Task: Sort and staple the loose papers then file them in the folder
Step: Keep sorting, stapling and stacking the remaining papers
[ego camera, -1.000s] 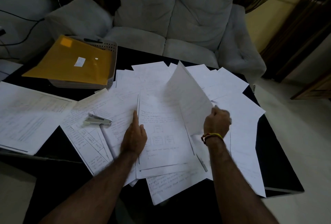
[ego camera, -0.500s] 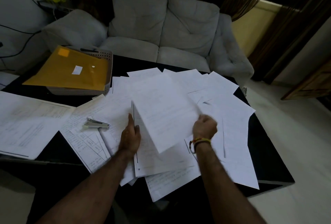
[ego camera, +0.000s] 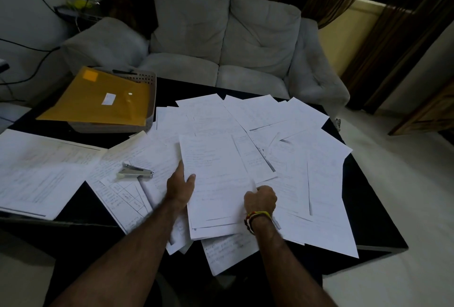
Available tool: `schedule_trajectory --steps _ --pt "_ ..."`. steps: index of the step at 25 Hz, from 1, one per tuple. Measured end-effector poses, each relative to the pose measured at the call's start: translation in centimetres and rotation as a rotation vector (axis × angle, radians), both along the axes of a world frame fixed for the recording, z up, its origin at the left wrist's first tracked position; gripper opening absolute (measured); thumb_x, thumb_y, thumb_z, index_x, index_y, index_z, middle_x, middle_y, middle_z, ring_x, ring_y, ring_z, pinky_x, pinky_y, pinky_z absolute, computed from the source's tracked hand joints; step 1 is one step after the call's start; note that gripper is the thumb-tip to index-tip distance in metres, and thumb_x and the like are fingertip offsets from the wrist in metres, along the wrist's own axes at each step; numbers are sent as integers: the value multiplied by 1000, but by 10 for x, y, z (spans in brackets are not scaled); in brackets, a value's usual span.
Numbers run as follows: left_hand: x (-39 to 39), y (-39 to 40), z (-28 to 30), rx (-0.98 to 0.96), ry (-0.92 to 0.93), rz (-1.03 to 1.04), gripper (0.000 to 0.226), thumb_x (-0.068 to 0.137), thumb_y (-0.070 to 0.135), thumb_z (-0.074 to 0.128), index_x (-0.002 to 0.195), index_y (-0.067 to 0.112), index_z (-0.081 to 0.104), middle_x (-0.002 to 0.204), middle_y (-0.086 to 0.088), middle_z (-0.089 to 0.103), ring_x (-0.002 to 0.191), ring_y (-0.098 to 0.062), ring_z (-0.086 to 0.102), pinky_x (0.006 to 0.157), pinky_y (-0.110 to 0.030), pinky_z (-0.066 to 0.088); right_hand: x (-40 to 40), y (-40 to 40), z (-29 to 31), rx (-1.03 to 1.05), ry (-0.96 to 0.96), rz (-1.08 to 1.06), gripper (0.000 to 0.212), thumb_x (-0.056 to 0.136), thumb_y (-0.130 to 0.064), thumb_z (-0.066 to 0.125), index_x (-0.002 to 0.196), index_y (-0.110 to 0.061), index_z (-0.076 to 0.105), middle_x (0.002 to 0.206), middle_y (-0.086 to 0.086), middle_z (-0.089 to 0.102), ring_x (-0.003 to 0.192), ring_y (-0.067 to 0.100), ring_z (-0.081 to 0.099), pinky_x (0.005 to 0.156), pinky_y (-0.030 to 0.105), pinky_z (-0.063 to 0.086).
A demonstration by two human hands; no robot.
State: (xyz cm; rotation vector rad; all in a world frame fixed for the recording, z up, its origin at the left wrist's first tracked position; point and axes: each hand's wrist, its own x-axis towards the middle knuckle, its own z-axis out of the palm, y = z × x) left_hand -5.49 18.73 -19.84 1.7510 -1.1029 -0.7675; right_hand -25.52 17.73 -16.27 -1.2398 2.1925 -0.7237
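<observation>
Item, as I read it: left hand (ego camera: 180, 187), fingers fairly straight, holding the left edge of the paper stack (ego camera: 216, 184); right hand (ego camera: 261, 198) curled, pinching its right side. Stack mid-table (ego camera: 363, 208); stapler (ego camera: 136, 171) left.

Left of the stapler (ego camera: 135, 172), bare table (ego camera: 81, 198) shows between paper spreads. Behind the stapler, a basket (ego camera: 147, 90) under the folder (ego camera: 98, 100) blocks the back-left corner. Right of the stapler, papers (ego camera: 282, 134) cover everything.

Dim room, soft blur throughout, wide-angle bending at edges, dark corners.
</observation>
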Motion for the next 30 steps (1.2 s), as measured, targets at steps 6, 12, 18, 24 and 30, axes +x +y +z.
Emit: schedule_trajectory --steps 6,12,18,24,30 --pt "0 -6 43 -222 126 -104 67 90 -5 51 146 28 37 144 3 47 132 -18 45 110 -38 39 -20 -39 30 -33 -178 165 75 81 -46 71 137 -5 42 132 16 52 123 31 50 104 40 40" --pt "-5 -16 142 -614 -52 -126 66 96 4 48 150 34 23 148 12 40 131 -5 44 102 -25 45 -8 -43 110 -849 -514 166 10 88 -11 69 91 -7 60 78 0 63 67 4 59 64 24 51" --pt "-42 -1 95 -489 4 167 54 93 21 61 140 18 37 135 -7 54 120 -21 54 86 -23 48 20 -14 51 -913 -264 207 18 93 -27 60 92 -10 55 84 11 62 78 27 61 69 41 53" --pt "-62 -13 90 -437 18 369 23 98 16 52 111 -1 56 110 -20 65 101 -30 61 76 -24 41 19 -10 50 -886 -256 275 7 98 -21 54 98 -14 55 88 -1 61 80 20 59 70 35 51" --pt "-87 -30 66 -179 135 250 25 93 13 53 116 5 59 113 -12 65 100 -27 60 81 -26 43 -84 -42 36 -522 -38 -255 25 90 -27 60 108 -11 62 110 10 63 106 32 57 85 38 45"
